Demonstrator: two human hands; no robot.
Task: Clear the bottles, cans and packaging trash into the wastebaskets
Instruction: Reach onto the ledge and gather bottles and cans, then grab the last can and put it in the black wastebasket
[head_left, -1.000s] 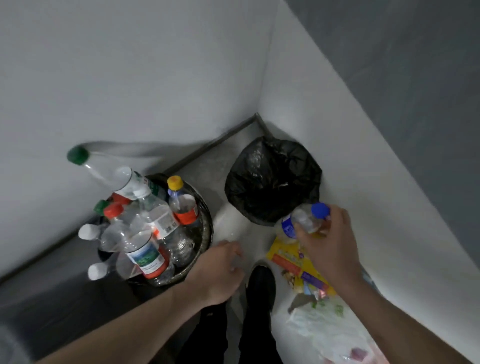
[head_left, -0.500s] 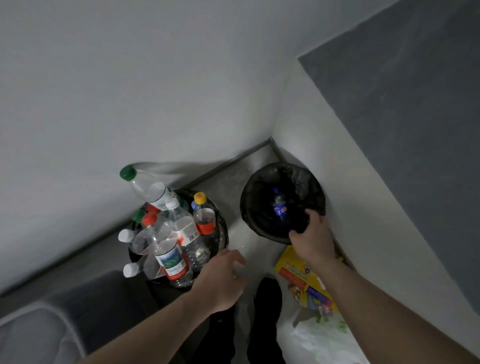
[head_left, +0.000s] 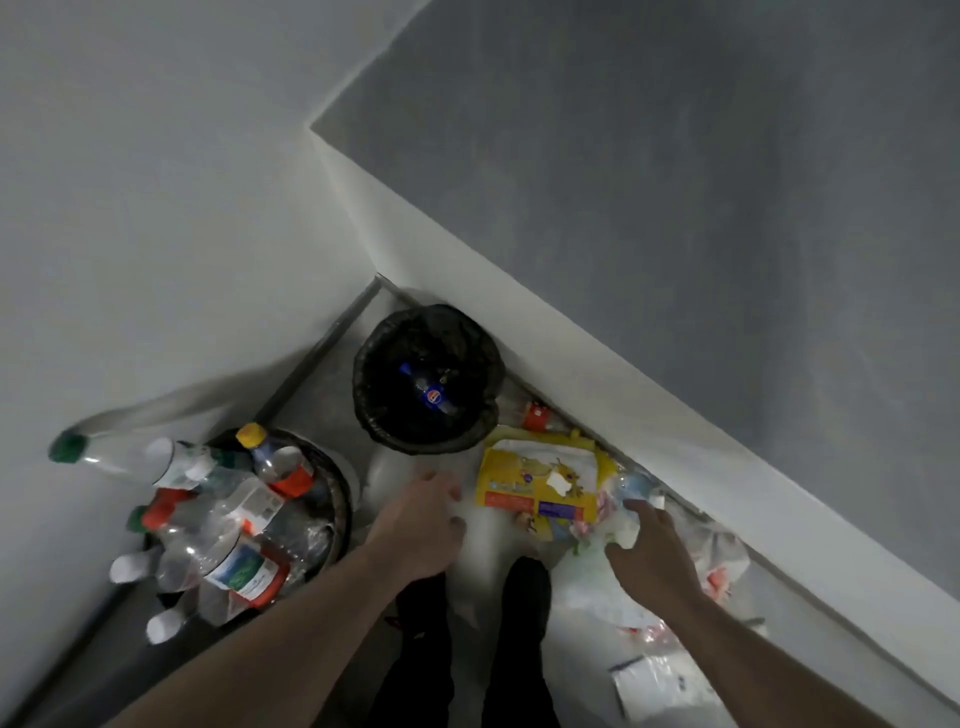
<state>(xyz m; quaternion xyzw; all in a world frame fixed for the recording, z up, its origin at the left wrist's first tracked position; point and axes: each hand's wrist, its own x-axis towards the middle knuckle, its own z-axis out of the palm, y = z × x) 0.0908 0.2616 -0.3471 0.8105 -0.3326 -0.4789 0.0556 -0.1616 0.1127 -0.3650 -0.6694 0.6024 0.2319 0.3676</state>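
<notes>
Now the blue-capped bottle lies inside the black-lined wastebasket, its long axis slanted, cap toward the far left. Both hands hang with loose grip: left hand holds nothing, right hand touches the packaging trash on the floor.

Both my bare forearms enter from the lower edge and reach forward and downward. My left hand is seen from the back, wrist straight, fingers loosely curled with the fingertips pointing down; nothing shows in its grasp. My right hand lies further right and slightly lower, also back-up, its fingers spread and extended forward; whether the fingertips grip anything cannot be told. The two hands are well apart. Between the forearms, my dark-trousered legs and black shoes point forward.
</notes>
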